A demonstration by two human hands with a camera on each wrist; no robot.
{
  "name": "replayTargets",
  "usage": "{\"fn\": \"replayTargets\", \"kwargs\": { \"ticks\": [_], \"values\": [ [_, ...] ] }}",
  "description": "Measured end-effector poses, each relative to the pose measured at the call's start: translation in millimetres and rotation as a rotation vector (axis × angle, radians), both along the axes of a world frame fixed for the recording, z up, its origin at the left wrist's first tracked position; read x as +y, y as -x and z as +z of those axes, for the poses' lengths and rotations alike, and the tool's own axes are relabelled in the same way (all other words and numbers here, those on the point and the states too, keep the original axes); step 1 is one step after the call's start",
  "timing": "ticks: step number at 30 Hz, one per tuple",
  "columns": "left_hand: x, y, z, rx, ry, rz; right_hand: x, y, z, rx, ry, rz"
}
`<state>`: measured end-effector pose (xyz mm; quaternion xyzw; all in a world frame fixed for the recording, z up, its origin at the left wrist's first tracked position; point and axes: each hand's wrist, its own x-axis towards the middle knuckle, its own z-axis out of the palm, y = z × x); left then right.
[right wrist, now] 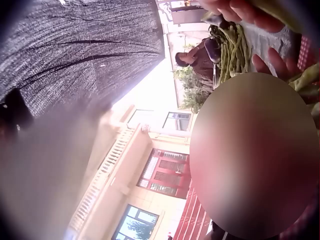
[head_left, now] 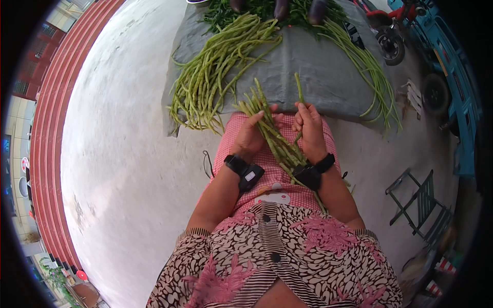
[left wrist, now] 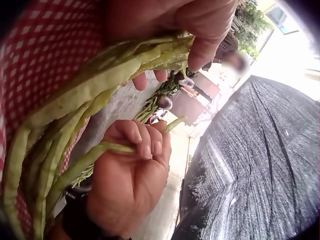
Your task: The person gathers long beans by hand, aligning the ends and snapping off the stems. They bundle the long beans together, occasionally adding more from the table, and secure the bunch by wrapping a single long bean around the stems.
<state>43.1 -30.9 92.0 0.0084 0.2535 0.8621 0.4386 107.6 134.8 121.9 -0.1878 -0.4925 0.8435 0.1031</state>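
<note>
A bunch of long green beans (head_left: 277,143) lies across the lap on a pink checked apron (head_left: 231,123). The left hand (head_left: 250,134) grips this bunch near its upper end, thumb over the beans. Close beside it, the right hand (head_left: 309,129) holds a single long bean (head_left: 299,87) between curled fingers, its tip sticking up past the knuckles. In the left wrist view the bunch (left wrist: 95,85) runs under the left thumb, and the right hand (left wrist: 132,175) has the single bean crossing its palm. The right wrist view is partly covered by a blurred oval.
A grey cloth-covered table (head_left: 303,66) stands in front, bearing a large heap of long beans (head_left: 221,66), a thinner bundle (head_left: 367,72), leafy greens and eggplants (head_left: 318,11). A folding stool (head_left: 423,203) is at right, near a blue vehicle (head_left: 452,77). Red steps (head_left: 51,128) rise at left. Another person (right wrist: 200,62) is beyond the table.
</note>
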Motion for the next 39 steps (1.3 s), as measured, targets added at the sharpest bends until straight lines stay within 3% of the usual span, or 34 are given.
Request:
{"fn": "replayTargets", "kwargs": {
  "ticks": [10, 16, 19, 22, 25, 28, 31, 34, 37, 39],
  "values": [
    [0, 2, -10, 0.043, 0.065, -0.004, -32, 13, -31, 0.044, -0.688, 0.032],
    [1, 0, -14, 0.070, 0.161, -0.002, -34, 20, -18, -0.044, -0.870, 0.063],
    [-6, 3, -16, 0.017, 0.134, -0.086, -38, 16, -14, 0.036, -0.780, 0.077],
    [0, -8, 13, 0.095, 0.049, 0.004, -33, 18, -24, 0.017, -0.512, 0.029],
    [5, -3, 9, 0.063, -0.007, 0.009, -17, 16, -25, 0.000, -0.347, -0.047],
    [6, -2, 9, 0.072, -0.017, -0.008, -9, 8, -15, 0.002, -0.293, -0.182],
    [3, -1, 7, 0.089, -0.023, -0.001, -3, 7, -11, -0.024, -0.441, -0.323],
    [5, -4, 13, 0.080, -0.019, 0.027, -12, 14, -24, -0.041, -0.628, -0.219],
    [3, -2, -1, 0.042, 0.011, 0.029, -30, 10, -30, 0.064, -0.689, 0.062],
    [-2, 2, -7, -0.011, -0.044, -0.070, -34, 9, -26, 0.062, -0.736, 0.136]
  ]
}}
